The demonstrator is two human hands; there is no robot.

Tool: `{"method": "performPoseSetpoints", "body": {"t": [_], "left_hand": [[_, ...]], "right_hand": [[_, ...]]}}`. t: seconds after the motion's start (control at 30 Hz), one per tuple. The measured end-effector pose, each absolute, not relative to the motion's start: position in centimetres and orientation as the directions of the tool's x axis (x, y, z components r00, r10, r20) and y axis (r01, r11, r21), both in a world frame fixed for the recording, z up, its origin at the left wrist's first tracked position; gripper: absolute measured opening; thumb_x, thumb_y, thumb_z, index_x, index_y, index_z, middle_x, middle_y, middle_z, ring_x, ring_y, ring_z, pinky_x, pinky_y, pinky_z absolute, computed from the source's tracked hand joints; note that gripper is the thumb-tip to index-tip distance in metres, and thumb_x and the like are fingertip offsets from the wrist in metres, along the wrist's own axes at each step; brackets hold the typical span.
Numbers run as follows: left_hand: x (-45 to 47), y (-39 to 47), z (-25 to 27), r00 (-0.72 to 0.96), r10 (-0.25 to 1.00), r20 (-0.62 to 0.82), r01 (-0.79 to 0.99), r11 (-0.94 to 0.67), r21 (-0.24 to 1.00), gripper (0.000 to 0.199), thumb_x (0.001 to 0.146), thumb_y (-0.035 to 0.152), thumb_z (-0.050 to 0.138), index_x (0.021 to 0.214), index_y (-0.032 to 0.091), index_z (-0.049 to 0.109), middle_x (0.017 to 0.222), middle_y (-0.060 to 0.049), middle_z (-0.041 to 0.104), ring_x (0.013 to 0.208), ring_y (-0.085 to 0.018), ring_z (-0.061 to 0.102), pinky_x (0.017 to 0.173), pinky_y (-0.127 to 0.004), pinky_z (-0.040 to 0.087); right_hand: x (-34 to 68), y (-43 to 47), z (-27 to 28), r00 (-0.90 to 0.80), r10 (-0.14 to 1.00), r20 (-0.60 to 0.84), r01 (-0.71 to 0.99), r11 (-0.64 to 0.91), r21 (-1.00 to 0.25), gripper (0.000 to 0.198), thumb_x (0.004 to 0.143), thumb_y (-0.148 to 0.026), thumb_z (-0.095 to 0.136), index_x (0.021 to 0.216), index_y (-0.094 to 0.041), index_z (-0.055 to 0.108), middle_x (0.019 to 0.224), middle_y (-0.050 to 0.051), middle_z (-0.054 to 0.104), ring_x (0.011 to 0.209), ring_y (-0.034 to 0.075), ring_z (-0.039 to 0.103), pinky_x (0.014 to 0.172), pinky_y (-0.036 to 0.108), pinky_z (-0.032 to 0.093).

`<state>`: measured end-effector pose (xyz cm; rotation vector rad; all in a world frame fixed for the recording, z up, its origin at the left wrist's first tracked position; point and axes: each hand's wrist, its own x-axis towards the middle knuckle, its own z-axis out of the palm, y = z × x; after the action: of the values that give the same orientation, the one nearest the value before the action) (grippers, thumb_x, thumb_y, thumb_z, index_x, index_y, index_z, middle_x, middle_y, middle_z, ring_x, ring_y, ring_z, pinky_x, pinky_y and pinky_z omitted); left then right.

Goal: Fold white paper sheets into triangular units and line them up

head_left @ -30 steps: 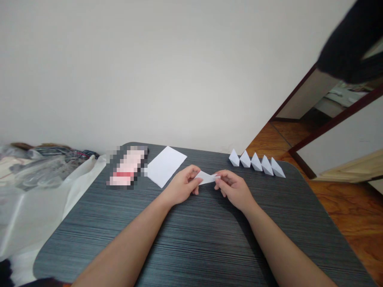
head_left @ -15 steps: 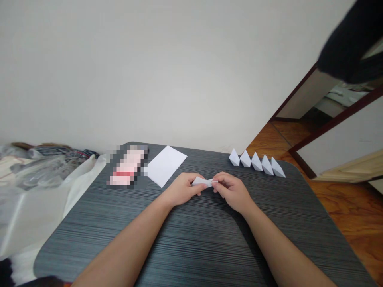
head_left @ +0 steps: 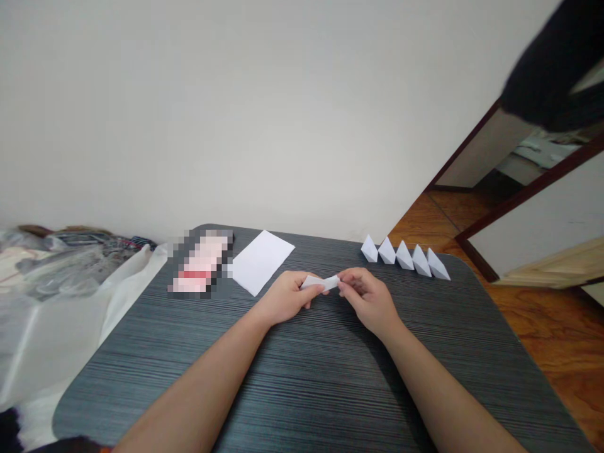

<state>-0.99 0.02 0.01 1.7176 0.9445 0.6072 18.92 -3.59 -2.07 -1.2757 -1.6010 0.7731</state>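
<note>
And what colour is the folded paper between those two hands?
The folded paper is white, best seen in the head view.

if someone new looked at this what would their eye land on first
Probably the left hand and right hand, which hold a small folded paper between them over the dark table. Next might come the row of five pointed white paper shapes at the table's far right. Beyond the left hand, a flat white sheet also stands out against the dark surface.
</note>
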Motion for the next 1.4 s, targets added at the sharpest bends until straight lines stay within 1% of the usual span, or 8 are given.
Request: {"method": "performPoseSetpoints", "body": {"t": [0.1, 0.17, 0.3, 0.47, 0.7, 0.9, 1.07, 1.4], "left_hand": [[-0.95, 0.05, -0.01, 0.556, 0.83, -0.038, 0.296, -0.155, 0.942, 0.028, 0.084, 0.038, 0.046, 0.083, 0.016, 0.062, 0.054, 0.003, 0.052, 0.051, -0.009, 0.046, 0.05, -0.02, 0.033], [-0.95, 0.06, -0.03, 0.545, 0.838, -0.035, 0.3, -0.156, 0.941, 0.028, 0.084, 0.039, 0.046, 0.08, 0.016, 0.061, 0.055, 0.003, 0.053, 0.052, -0.01, 0.047, 0.051, -0.02, 0.034], [-1.01, 0.1, -0.14, 0.54, 0.841, -0.024, 0.306, -0.17, 0.937, 0.029, 0.085, 0.039, 0.045, 0.076, 0.015, 0.06, 0.056, 0.002, 0.054, 0.053, -0.01, 0.048, 0.053, -0.02, 0.035], [-1.04, 0.1, -0.15, 0.539, 0.842, 0.011, 0.315, -0.214, 0.925, 0.033, 0.084, 0.039, 0.047, 0.065, 0.015, 0.058, 0.057, 0.001, 0.055, 0.055, -0.01, 0.05, 0.055, -0.021, 0.037], [-0.95, 0.11, 0.02, 0.527, 0.85, 0.019, 0.278, -0.194, 0.941, 0.026, 0.085, 0.035, 0.048, 0.087, 0.016, 0.066, 0.059, 0.002, 0.057, 0.055, -0.01, 0.051, 0.055, -0.02, 0.039], [-0.88, 0.12, 0.21, 0.556, 0.828, 0.073, 0.234, -0.24, 0.942, 0.026, 0.084, 0.032, 0.05, 0.074, 0.015, 0.067, 0.083, -0.002, 0.067, 0.061, -0.01, 0.056, 0.058, -0.02, 0.042], [-0.83, 0.15, 0.18, 0.564, 0.821, 0.088, 0.232, -0.26, 0.937, 0.028, 0.085, 0.032, 0.049, 0.07, 0.015, 0.066, 0.085, -0.003, 0.068, 0.066, -0.011, 0.058, 0.058, -0.02, 0.044], [-0.82, 0.12, 0.0, 0.572, 0.816, 0.089, 0.236, -0.267, 0.934, 0.024, 0.085, 0.028, 0.049, 0.076, 0.015, 0.069, 0.09, -0.003, 0.068, 0.064, -0.01, 0.058, 0.059, -0.02, 0.045]], "right_hand": [[19.14, -3.53, -1.52, -0.132, 0.923, 0.36, 0.473, 0.378, -0.796, 0.012, 0.084, -0.023, 0.055, 0.092, -0.021, 0.063, 0.098, 0.007, 0.063, 0.082, 0.018, 0.06, 0.068, 0.03, 0.049], [19.21, -3.5, -1.15, -0.175, 0.894, 0.412, 0.497, 0.441, -0.747, 0.016, 0.085, -0.02, 0.054, 0.094, -0.022, 0.066, 0.098, 0.006, 0.063, 0.09, 0.019, 0.059, 0.077, 0.032, 0.048], [19.19, -3.48, -0.97, -0.193, 0.88, 0.434, 0.518, 0.467, -0.717, 0.023, 0.085, -0.018, 0.053, 0.101, -0.024, 0.067, 0.101, 0.006, 0.063, 0.093, 0.018, 0.059, 0.081, 0.031, 0.047], [19.21, -3.5, -1.26, -0.196, 0.89, 0.413, 0.53, 0.45, -0.719, 0.024, 0.085, -0.019, 0.053, 0.104, -0.024, 0.067, 0.103, 0.006, 0.062, 0.092, 0.018, 0.059, 0.079, 0.031, 0.048], [19.35, -3.42, -1.23, -0.196, 0.908, 0.371, 0.516, 0.417, -0.748, 0.022, 0.085, -0.021, 0.053, 0.101, -0.024, 0.068, 0.103, 0.006, 0.06, 0.085, 0.017, 0.059, 0.069, 0.029, 0.048], [19.26, -3.37, -1.2, -0.202, 0.919, 0.339, 0.492, 0.394, -0.776, 0.019, 0.085, -0.021, 0.053, 0.098, -0.023, 0.067, 0.1, 0.006, 0.06, 0.085, 0.017, 0.058, 0.069, 0.029, 0.047], [19.22, -3.3, -1.26, -0.205, 0.927, 0.316, 0.484, 0.376, -0.79, 0.018, 0.084, -0.021, 0.054, 0.096, -0.023, 0.067, 0.098, 0.006, 0.06, 0.086, 0.017, 0.058, 0.07, 0.028, 0.046], [19.06, -3.33, -0.97, -0.215, 0.933, 0.289, 0.483, 0.359, -0.798, 0.012, 0.084, -0.023, 0.054, 0.084, -0.021, 0.066, 0.092, 0.005, 0.06, 0.083, 0.017, 0.057, 0.07, 0.028, 0.045]]}}
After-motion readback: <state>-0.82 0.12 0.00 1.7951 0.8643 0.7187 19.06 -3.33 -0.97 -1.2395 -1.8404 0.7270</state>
